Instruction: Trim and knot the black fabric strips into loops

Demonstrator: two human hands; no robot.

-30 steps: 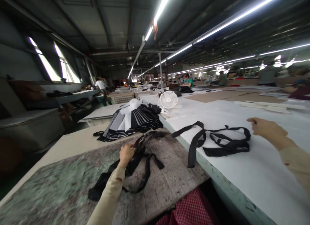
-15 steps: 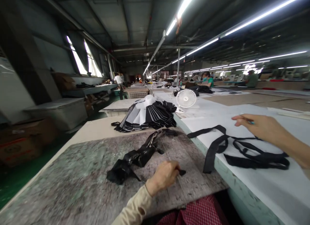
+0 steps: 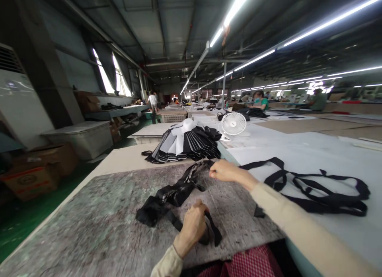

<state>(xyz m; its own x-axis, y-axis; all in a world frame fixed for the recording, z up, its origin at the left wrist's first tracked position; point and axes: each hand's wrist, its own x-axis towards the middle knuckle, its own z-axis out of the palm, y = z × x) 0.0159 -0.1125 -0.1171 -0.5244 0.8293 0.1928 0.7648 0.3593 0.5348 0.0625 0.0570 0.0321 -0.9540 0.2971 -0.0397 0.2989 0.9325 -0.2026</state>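
Note:
My left hand [image 3: 193,223] is closed around a black fabric strip [image 3: 215,233], low over the worn grey-brown board [image 3: 107,213]. One end of the strip hangs out past the fingers on the right. Just beyond lies a crumpled bundle of black fabric strips [image 3: 176,191], stretched diagonally across the board. At the bundle's far end is my right hand [image 3: 223,170], its fingers pinched together; what they hold, if anything, is hidden. Under and beyond the right forearm, a long black strap [image 3: 331,207] lies in loops on the white-covered table [image 3: 313,150].
Behind the bundle stands a fanned stack of black and grey cut pieces [image 3: 185,144]. A small white fan [image 3: 233,123] sits on the table's edge. Cardboard boxes [image 3: 32,179] are on the floor at left. Other people [image 3: 261,100] are farther back.
My right hand has moved left from above the white table to the bundle's far end. My left hand has shifted slightly left and nearer, and more of its black strip shows.

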